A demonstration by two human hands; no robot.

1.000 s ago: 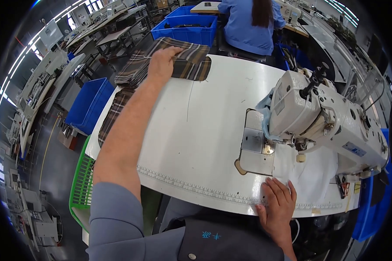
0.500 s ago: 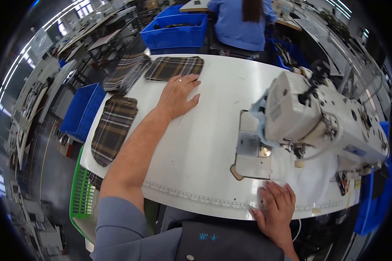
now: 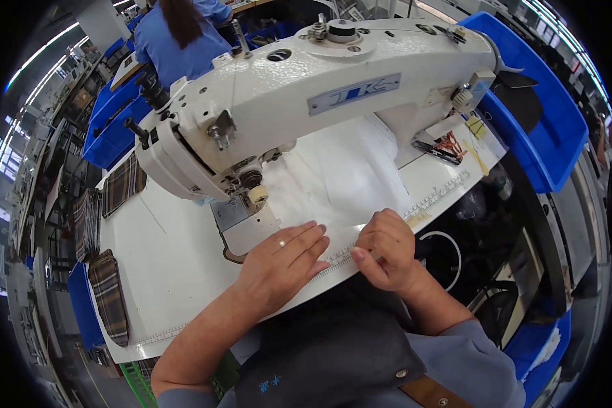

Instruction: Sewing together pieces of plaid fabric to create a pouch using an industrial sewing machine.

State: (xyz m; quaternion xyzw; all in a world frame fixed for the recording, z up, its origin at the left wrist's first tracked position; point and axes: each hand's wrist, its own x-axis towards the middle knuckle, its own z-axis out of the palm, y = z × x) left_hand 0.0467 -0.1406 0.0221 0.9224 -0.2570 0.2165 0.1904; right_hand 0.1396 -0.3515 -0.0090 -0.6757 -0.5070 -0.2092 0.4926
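Observation:
My left hand [image 3: 283, 262] lies with fingers stretched out on the white table [image 3: 163, 285], beside the metal plate [image 3: 251, 234] under the sewing machine's needle area. It holds nothing that I can see; a ring is on one finger. My right hand [image 3: 389, 251] is at the table's front edge, fingers curled in and thumb toward the left hand, with nothing visible in it. The large white sewing machine [image 3: 265, 95] stands over the table just beyond both hands. Plaid fabric pieces lie at the far left: one stack [image 3: 109, 292], another stack [image 3: 88, 224] and a further piece [image 3: 124, 185].
A ruler strip [image 3: 428, 200] runs along the table's front edge. Small tools [image 3: 442, 148] lie right of the machine. A blue bin [image 3: 557, 129] stands at the right, another blue bin [image 3: 115, 136] at the far left. A person in blue [image 3: 180, 41] sits beyond the table.
My view has swung right toward the machine. My left hand has left the plaid piece at the far side and come to the front edge; my right hand's fingers have curled in.

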